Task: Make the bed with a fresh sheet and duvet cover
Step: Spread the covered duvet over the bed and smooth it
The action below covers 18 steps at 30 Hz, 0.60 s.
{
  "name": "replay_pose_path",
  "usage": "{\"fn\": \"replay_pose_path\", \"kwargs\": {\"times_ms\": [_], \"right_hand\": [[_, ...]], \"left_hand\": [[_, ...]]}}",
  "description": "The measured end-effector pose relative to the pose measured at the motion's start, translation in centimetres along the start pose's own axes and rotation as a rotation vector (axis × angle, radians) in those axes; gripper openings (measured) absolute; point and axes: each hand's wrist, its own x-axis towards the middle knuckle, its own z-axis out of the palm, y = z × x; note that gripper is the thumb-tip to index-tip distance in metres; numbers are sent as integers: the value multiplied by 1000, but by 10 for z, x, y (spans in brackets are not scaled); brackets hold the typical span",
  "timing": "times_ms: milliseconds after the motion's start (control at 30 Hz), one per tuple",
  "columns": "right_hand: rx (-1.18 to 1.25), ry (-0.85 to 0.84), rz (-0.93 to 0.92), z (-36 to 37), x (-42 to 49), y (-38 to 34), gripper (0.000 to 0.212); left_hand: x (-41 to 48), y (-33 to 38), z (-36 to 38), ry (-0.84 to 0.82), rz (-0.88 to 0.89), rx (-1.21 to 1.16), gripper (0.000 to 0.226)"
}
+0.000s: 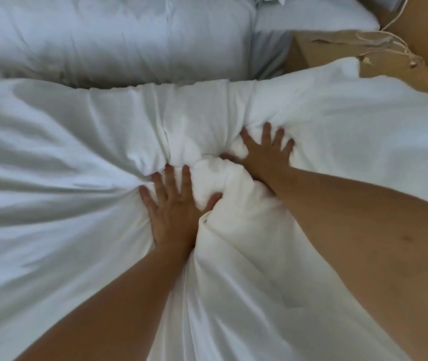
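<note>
A white duvet in its cover point(77, 178) lies bunched across the bed and fills most of the head view. My left hand point(173, 204) presses flat on it with fingers spread and straight, its thumb beside a raised fold. My right hand point(265, 155) also presses into the duvet a little farther up and to the right, fingers spread, sinking into the soft cloth. A thick fold of cover point(215, 178) bulges between the two hands. Both bare forearms reach in from the bottom of the view.
Two white pillows point(108, 40) lie side by side at the head of the bed, beyond the duvet's top edge. At the upper right stands a brown wooden surface point(421, 27) with a pale cord point(390, 40) lying over it.
</note>
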Motion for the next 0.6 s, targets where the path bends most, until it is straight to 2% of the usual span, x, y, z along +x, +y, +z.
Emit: {"fn": "replay_pose_path", "kwargs": {"times_ms": [67,100,167,200,233,267,333,367,433,500,600], "right_hand": [[61,-124,5,-42,-1,-8,86],[159,-129,32,-54,-11,-4,92],[279,-53,235,-55,-57,4,132],[273,-16,326,-40,-93,5,142],[260,2,377,-24,-126,-2,137],[306,13,370,-12,-144,-5,118],[455,131,195,-6,-128,9,59],[475,171,74,-16,-107,23,42],[398,228,-87,-33,-77,57,36],[261,195,-17,-26,-71,78,39],[326,20,102,-25,-52,53,60]], "left_hand": [[0,-1,-2,8,-7,-4,97],[1,0,-4,2,-12,-13,97],[2,3,-8,-29,-19,-29,97],[1,3,-9,-32,-22,-28,97],[1,3,-9,-27,-30,-29,97],[0,2,-10,-17,-38,-46,95],[0,-2,-11,37,-37,-146,84],[-2,-5,-12,78,-33,-214,78],[-2,-5,-10,142,-15,-333,69],[-2,-5,-7,154,-6,-354,70],[0,-5,-2,163,-9,-273,80]]}}
